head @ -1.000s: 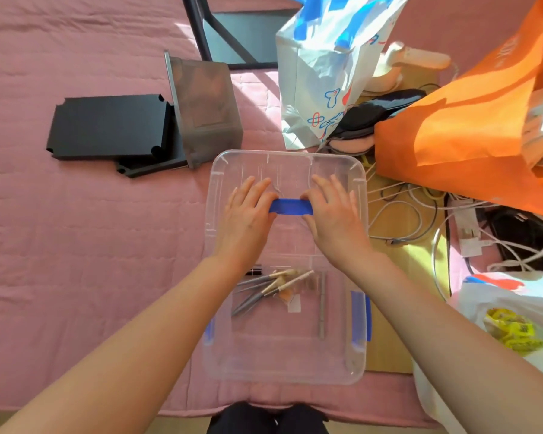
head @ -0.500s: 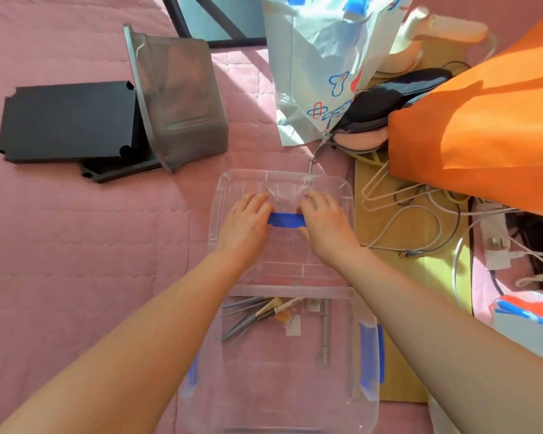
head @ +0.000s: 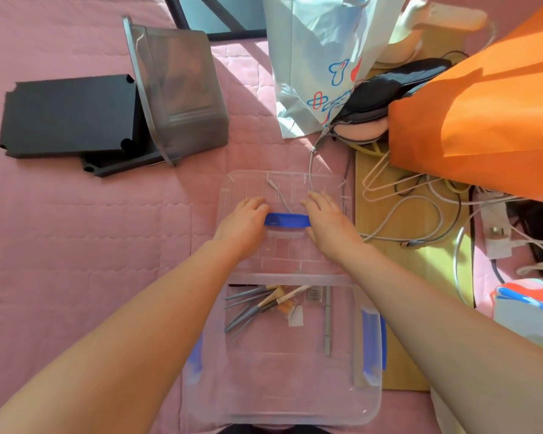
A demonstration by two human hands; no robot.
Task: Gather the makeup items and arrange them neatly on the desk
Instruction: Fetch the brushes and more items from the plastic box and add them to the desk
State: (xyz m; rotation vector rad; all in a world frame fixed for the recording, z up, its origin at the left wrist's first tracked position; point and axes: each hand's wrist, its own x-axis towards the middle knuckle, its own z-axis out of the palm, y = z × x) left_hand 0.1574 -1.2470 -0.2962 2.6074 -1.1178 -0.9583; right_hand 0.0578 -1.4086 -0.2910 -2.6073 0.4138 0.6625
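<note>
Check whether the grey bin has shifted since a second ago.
No. The grey bin overlaps the right edge of the black panels just as it did before. Only the camera has moved, which shifts both in the view together.

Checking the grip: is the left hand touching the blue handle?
Touching. Head view: the left hand lies on the lid, fingers covering the left end of the blue handle, no gap.

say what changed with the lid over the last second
The left hand and right hand slid the clear lid away from the person, so it no longer covers most of the clear box. The makeup brushes inside now lie uncovered. Both hands stayed flat on the lid at either end of its blue handle, and the brushes kept their place in the box.
</note>
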